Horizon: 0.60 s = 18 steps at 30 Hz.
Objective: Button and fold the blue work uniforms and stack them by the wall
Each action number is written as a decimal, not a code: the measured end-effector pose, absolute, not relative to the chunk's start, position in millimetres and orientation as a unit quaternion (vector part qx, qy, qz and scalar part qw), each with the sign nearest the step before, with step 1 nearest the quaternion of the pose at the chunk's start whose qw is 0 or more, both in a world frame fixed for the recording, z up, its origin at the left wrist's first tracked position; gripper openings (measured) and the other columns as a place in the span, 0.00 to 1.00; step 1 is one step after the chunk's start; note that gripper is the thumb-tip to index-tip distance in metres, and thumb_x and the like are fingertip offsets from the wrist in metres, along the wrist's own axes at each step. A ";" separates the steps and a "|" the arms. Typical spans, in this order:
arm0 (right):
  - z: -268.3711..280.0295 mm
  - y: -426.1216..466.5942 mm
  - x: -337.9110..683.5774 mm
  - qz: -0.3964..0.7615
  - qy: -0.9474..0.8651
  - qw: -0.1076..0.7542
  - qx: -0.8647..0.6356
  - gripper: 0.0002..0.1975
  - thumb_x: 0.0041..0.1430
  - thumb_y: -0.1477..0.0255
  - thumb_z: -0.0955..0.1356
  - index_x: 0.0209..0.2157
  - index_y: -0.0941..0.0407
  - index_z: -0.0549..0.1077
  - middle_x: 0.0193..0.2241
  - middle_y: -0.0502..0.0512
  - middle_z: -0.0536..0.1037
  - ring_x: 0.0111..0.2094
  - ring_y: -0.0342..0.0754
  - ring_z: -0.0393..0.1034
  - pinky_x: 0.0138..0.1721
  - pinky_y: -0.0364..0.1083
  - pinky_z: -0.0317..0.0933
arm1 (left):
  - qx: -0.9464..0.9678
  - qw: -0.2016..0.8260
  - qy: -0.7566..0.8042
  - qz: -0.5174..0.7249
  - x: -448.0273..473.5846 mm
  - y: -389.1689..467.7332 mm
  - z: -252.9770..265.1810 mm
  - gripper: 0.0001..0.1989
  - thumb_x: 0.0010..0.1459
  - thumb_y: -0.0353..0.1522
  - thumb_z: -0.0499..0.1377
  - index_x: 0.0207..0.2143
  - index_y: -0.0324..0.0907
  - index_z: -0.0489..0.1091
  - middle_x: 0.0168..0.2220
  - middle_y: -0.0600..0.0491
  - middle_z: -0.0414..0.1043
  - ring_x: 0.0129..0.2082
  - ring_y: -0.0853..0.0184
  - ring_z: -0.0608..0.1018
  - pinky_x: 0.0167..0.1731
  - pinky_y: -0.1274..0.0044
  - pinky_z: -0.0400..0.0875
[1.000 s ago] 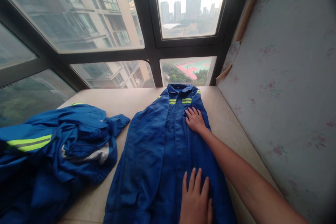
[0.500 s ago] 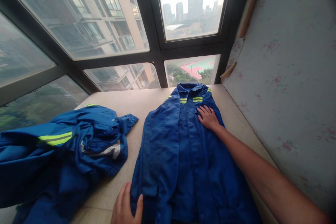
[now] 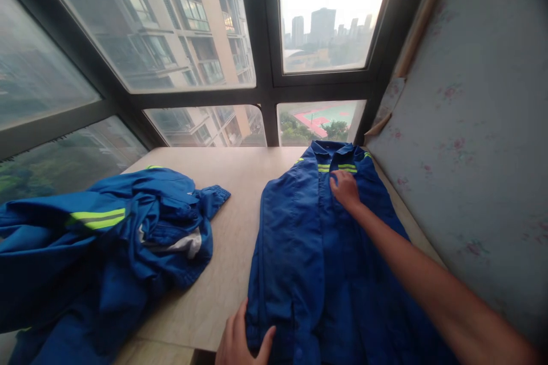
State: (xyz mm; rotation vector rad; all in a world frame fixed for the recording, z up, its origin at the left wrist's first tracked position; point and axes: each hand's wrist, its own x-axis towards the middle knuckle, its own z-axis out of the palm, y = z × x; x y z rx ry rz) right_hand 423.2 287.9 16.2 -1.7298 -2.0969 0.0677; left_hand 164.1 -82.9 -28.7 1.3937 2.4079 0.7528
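A blue work jacket (image 3: 291, 239) with yellow-green and grey stripes lies front up on the pale ledge, its collar toward the window. On its chest, at the front placket just below the stripe, my right hand (image 3: 346, 189) has bent fingers closed on the cloth; the fingertips are partly hidden. My left hand (image 3: 243, 337) is at the jacket's lower left edge, thumb spread from the fingers and touching the cloth. To the left lies a second blue jacket (image 3: 107, 262), crumpled, with a bright stripe and a whitish-grey band showing.
The pale ledge (image 3: 231, 228) runs up to dark window frames (image 3: 268, 91). At the right stands a wall with flowered wallpaper (image 3: 471, 142), its covering peeling beside the window. A dark gap shows at the ledge's near edge.
The near jacket has shifted to the right, toward the wall, and my left hand with it. My right hand has gone from lying flat over the chest pocket to bent fingers at the placket.
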 end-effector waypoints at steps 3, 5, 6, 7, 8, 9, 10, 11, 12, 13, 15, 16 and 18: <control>32.1 275.8 342.1 0.062 -0.794 0.191 -0.574 0.20 0.69 0.66 0.56 0.57 0.55 0.66 0.52 0.61 0.72 0.52 0.51 0.67 0.51 0.47 0.60 | 0.484 0.187 0.836 0.179 157.9 -76.8 -22.4 0.30 0.59 0.43 0.51 0.61 0.39 0.60 0.57 0.41 0.67 0.54 0.53 0.74 0.47 0.64 0.72; 37.3 267.3 287.9 0.091 -0.811 0.163 -0.555 0.21 0.68 0.60 0.58 0.57 0.53 0.65 0.51 0.61 0.73 0.48 0.52 0.70 0.47 0.48 0.63 | 0.482 0.224 0.831 0.165 154.7 -73.7 -18.7 0.30 0.59 0.41 0.51 0.62 0.40 0.59 0.60 0.42 0.65 0.56 0.55 0.73 0.47 0.67 0.73; 38.1 263.8 263.1 0.104 -0.815 0.148 -0.550 0.23 0.67 0.57 0.58 0.58 0.54 0.64 0.50 0.62 0.73 0.48 0.54 0.71 0.45 0.49 0.64 | 0.478 0.233 0.829 0.170 154.2 -73.0 -17.3 0.30 0.59 0.40 0.51 0.62 0.40 0.59 0.60 0.43 0.65 0.56 0.56 0.73 0.46 0.68 0.73; 37.9 261.0 240.8 0.117 -0.817 0.131 -0.549 0.26 0.66 0.55 0.59 0.59 0.54 0.62 0.50 0.64 0.73 0.47 0.55 0.71 0.45 0.50 0.65 | 0.472 0.234 0.830 0.183 154.5 -72.9 -16.0 0.29 0.59 0.40 0.51 0.62 0.41 0.59 0.59 0.44 0.66 0.55 0.57 0.73 0.45 0.69 0.73; 36.6 258.9 221.2 0.131 -0.816 0.114 -0.551 0.29 0.65 0.54 0.61 0.61 0.56 0.61 0.50 0.66 0.74 0.47 0.57 0.71 0.44 0.52 0.66 | 0.463 0.231 0.831 0.202 155.6 -73.4 -15.2 0.29 0.58 0.39 0.51 0.61 0.42 0.60 0.58 0.44 0.67 0.54 0.57 0.74 0.43 0.70 0.74; 34.6 257.5 204.7 0.145 -0.813 0.096 -0.556 0.31 0.64 0.55 0.63 0.61 0.58 0.60 0.49 0.69 0.74 0.47 0.58 0.72 0.44 0.53 0.66 | 0.454 0.226 0.832 0.226 157.5 -74.5 -14.6 0.28 0.58 0.39 0.51 0.61 0.42 0.60 0.56 0.44 0.68 0.54 0.57 0.74 0.42 0.70 0.74; 31.9 256.7 191.3 0.158 -0.807 0.078 -0.563 0.32 0.62 0.57 0.65 0.61 0.61 0.60 0.48 0.71 0.74 0.48 0.60 0.72 0.44 0.54 0.67 | 0.442 0.223 0.832 0.250 160.0 -75.9 -14.6 0.29 0.57 0.39 0.51 0.60 0.41 0.60 0.55 0.43 0.69 0.52 0.57 0.75 0.42 0.70 0.74; 28.9 256.2 181.0 0.170 -0.800 0.061 -0.572 0.32 0.61 0.60 0.66 0.60 0.63 0.61 0.48 0.74 0.73 0.48 0.61 0.71 0.44 0.55 0.67 | 0.430 0.227 0.831 0.271 162.8 -77.7 -15.0 0.29 0.57 0.39 0.52 0.60 0.40 0.61 0.52 0.43 0.71 0.49 0.57 0.77 0.41 0.70 0.74; 25.7 255.8 173.8 0.181 -0.793 0.048 -0.580 0.30 0.60 0.64 0.67 0.59 0.66 0.63 0.48 0.78 0.73 0.49 0.63 0.71 0.44 0.56 0.67 | 0.416 0.236 0.829 0.290 165.8 -79.4 -15.9 0.30 0.56 0.40 0.53 0.60 0.39 0.61 0.49 0.43 0.73 0.46 0.57 0.78 0.41 0.69 0.74; 22.5 255.6 169.4 0.190 -0.787 0.039 -0.585 0.27 0.60 0.68 0.67 0.57 0.68 0.65 0.49 0.80 0.72 0.50 0.64 0.70 0.44 0.57 0.67 | 0.401 0.250 0.825 0.309 169.0 -81.2 -17.3 0.30 0.55 0.41 0.54 0.59 0.38 0.62 0.45 0.44 0.75 0.43 0.57 0.79 0.40 0.68 0.75; 16.8 255.8 168.2 0.209 -0.783 0.035 -0.585 0.22 0.59 0.74 0.67 0.53 0.69 0.68 0.50 0.82 0.71 0.51 0.64 0.69 0.45 0.57 0.67 | 0.367 0.270 0.817 0.354 175.8 -84.0 -20.7 0.31 0.54 0.43 0.55 0.57 0.37 0.63 0.39 0.46 0.76 0.37 0.58 0.80 0.40 0.68 0.75; 14.4 256.4 170.9 0.220 -0.784 0.038 -0.580 0.21 0.58 0.77 0.67 0.53 0.68 0.69 0.50 0.80 0.71 0.51 0.63 0.70 0.45 0.57 0.67 | 0.355 0.267 0.812 0.380 179.4 -85.1 -22.2 0.30 0.54 0.43 0.55 0.56 0.38 0.64 0.38 0.47 0.77 0.36 0.59 0.80 0.40 0.69 0.75; 11.2 259.6 181.1 0.243 -0.787 0.052 -0.564 0.22 0.54 0.80 0.68 0.51 0.64 0.70 0.50 0.75 0.72 0.50 0.61 0.71 0.46 0.55 0.66 | 0.354 0.226 0.804 0.422 187.3 -86.6 -23.2 0.27 0.54 0.43 0.56 0.54 0.40 0.66 0.41 0.47 0.77 0.39 0.58 0.80 0.40 0.70 0.75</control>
